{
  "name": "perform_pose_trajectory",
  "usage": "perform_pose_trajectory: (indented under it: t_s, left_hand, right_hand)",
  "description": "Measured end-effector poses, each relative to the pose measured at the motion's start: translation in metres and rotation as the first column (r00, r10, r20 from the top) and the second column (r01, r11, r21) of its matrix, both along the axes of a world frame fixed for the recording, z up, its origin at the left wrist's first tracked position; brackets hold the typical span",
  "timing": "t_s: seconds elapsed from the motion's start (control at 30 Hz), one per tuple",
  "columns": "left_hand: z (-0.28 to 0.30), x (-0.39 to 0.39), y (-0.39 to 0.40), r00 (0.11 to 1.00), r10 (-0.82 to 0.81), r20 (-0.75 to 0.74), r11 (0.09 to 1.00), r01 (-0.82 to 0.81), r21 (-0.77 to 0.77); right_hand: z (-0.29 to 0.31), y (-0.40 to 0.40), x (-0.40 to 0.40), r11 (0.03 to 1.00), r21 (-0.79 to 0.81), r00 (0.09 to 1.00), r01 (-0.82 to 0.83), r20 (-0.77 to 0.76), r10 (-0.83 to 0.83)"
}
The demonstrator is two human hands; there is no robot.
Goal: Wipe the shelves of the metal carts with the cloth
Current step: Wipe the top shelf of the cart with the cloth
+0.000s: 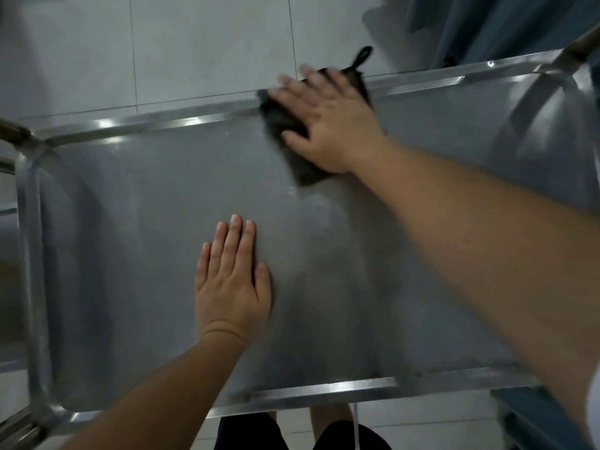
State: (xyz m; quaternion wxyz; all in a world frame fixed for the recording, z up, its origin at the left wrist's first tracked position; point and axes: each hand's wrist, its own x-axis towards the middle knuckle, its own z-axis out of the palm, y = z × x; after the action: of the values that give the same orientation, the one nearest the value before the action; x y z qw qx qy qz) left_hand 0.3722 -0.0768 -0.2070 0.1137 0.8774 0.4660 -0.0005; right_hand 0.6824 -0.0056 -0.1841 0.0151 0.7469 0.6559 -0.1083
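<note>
From the head camera, you are looking straight down onto the top shelf (162, 190) of a metal cart, a flat grey steel sheet with a raised rim running round it.

Your right hand (328, 121) reaches to the far rim, its fingers spread and straight, palm pressed flat on the dark cloth (285, 125). This grip is open: nothing is curled round the cloth, it is only pressed down. The cloth lies on the shelf right against the far rim, partly over it, and a small hanging loop (362, 58) sticks out past the rim above the floor. The hand and the cloth are blurred, so the edges of the cloth are hard to make out.

Your left hand (232, 280) lies flat on the bare metal nearer to you, fingers straight and close together, thumb alongside. That grip is open too and holds nothing. It sits well apart from the cloth.

At the left end of the shelf you see the curved steel handle bar (31, 254), and at the far right corner another frame tube (539, 92). Beyond the far rim is a pale tiled floor (194, 43). A blue-grey curtain (487, 24) hangs at the upper right. Below the near rim your legs in dark shorts (246, 431) show.
</note>
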Motion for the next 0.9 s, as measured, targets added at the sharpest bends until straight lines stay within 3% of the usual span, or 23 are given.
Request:
perform_pose_trajectory:
  t_s: [0.1, 0.27, 0.4, 0.73, 0.9]
  left_hand:
    - [0.001, -0.001, 0.000, 1.000, -0.002, -0.011, 1.000, 0.001, -0.018]
    - [0.003, -0.001, -0.002, 1.000, 0.001, 0.002, 1.000, -0.001, -0.026]
    - [0.003, -0.001, -0.005, 1.000, -0.002, 0.003, 0.999, 0.002, -0.046]
    - [0.003, -0.003, -0.003, 1.000, 0.015, 0.014, 0.997, -0.014, -0.070]
    - [0.001, -0.004, -0.001, 0.999, 0.017, 0.028, 0.998, -0.015, -0.064]
  right_hand:
    - [0.001, -0.038, 0.060, 0.975, 0.000, 0.975, 0.224, -0.003, -0.224]
    - [0.006, -0.132, 0.153, 0.831, 0.027, 0.831, 0.555, 0.027, -0.556]
    - [0.005, -0.180, 0.176, 0.785, -0.002, 0.782, 0.619, 0.086, -0.617]
    - [0.007, -0.300, 0.086, 0.780, -0.014, 0.779, 0.626, 0.055, -0.625]
    - [0.007, -0.398, -0.001, 0.703, -0.071, 0.706, 0.708, 0.037, -0.707]
